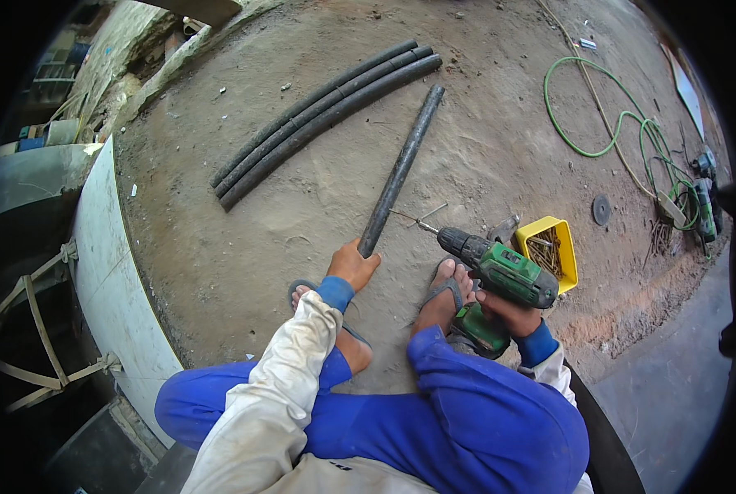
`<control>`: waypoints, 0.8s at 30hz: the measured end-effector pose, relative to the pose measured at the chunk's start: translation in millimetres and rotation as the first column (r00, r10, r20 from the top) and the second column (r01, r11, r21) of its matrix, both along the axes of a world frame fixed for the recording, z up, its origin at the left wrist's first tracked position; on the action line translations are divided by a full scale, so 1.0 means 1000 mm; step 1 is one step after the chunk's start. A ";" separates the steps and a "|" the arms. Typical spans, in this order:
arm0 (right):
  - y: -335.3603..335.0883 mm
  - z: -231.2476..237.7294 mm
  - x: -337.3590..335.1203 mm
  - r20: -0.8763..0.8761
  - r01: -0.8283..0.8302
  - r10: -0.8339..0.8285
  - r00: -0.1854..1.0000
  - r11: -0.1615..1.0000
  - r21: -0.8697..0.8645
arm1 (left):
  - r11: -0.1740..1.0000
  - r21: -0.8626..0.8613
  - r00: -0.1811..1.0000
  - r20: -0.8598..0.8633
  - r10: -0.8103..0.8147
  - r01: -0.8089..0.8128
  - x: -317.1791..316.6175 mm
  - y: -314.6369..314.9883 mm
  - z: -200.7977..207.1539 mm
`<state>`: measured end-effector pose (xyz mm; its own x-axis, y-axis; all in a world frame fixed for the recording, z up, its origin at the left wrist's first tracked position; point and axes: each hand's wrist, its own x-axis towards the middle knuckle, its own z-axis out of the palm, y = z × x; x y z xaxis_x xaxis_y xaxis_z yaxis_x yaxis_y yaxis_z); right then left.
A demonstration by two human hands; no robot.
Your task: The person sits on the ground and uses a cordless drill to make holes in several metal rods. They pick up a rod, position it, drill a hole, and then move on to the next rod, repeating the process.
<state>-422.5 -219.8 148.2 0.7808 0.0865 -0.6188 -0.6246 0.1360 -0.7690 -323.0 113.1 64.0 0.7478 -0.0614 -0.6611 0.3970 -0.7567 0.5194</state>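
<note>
My left hand (354, 265) is wrapped round the near end of a dark pipe (402, 169), which slants away to the far right over the dirt. In my right hand (509, 314) is a green and black cordless drill (508, 267), held by its grip. A long thin bit (415, 221) points left from the chuck, its tip close beside the pipe's near part; whether they touch I cannot tell. Three more dark pipes (327, 123) lie side by side on the ground beyond. Right of the drill stands a yellow container (572, 257) with several screws or nails (544, 249) inside.
A green cable (561, 132) loops over the ground at the far right, near a green power tool (704, 210). A dark disc (601, 210) lies beyond the yellow container. To the left runs a pale slab edge (121, 280). My sandalled feet (446, 288) are close to the work.
</note>
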 end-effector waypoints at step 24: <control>0.042 -0.005 0.054 0.329 -0.113 0.479 0.814 0.686 -0.719 | 0.999 -0.012 0.967 0.250 0.049 -0.048 -0.006 -0.003 0.060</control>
<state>-368.6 -177.6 143.5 0.9783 0.0940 -0.1844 -0.0856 -0.6275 -0.7739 -328.7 109.9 123.6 0.8913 -0.0242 -0.4527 0.2903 -0.7365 0.6110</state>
